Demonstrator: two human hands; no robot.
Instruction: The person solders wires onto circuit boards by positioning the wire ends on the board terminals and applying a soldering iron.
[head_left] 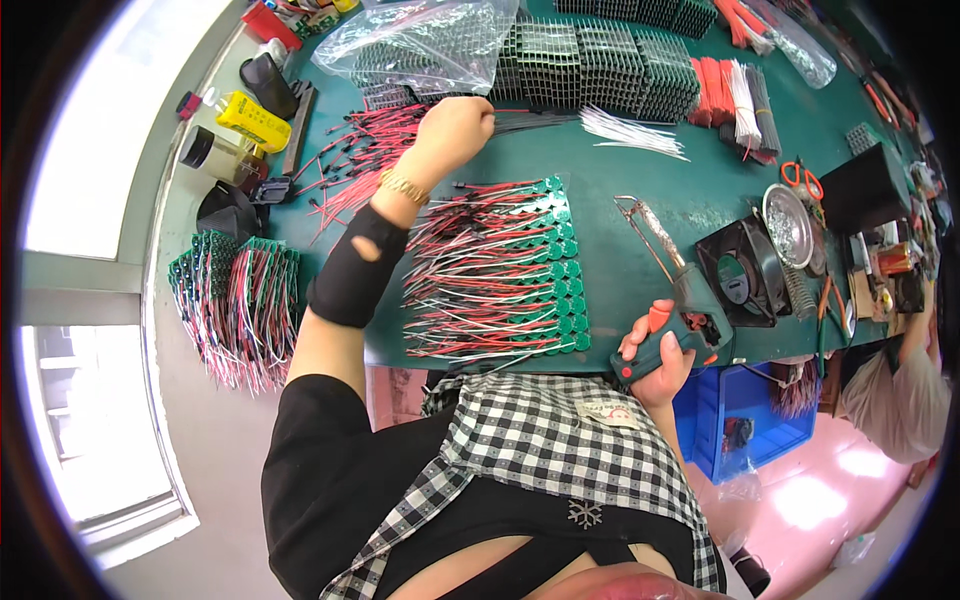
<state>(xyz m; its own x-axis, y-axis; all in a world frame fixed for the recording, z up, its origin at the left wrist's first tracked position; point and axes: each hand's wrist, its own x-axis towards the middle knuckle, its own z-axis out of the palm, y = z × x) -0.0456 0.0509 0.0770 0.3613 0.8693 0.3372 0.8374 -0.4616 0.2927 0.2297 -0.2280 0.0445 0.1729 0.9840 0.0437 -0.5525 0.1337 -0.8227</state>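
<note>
Where the bench rim ran nearest: the checked apron [560,425] sat at six o'clock, taking the wired board panel [568,290] as the clock's hub.
Board panel: flat on the green bench [610,180], lower end near the rim, red, black and white wires fanned to nine o'clock.
Right hand [668,375]: at four o'clock, fingers wrapped tightly round the grip of a soldering gun [705,318], its nose slanted toward eleven.
Below the rim: a blue bin [706,420] at four, over a pink floor [800,510].
Room for moving: a strip of green surface ran between panel and gun, widening toward one o'clock; the fan [740,275] bounded it at three.
Left edge: wired board bundles [240,315] lay at nine.
Left hand [455,135]: between eleven and twelve, beside the red wires [380,140]; fingers curled together, whether on a wire I could not tell.
Far side: white wires [635,135] lay past one, before stacked black grids [600,65]; a clear plastic bag [420,45] draped others near eleven.
Room: bright windows [90,150] stood at nine to ten.
</note>
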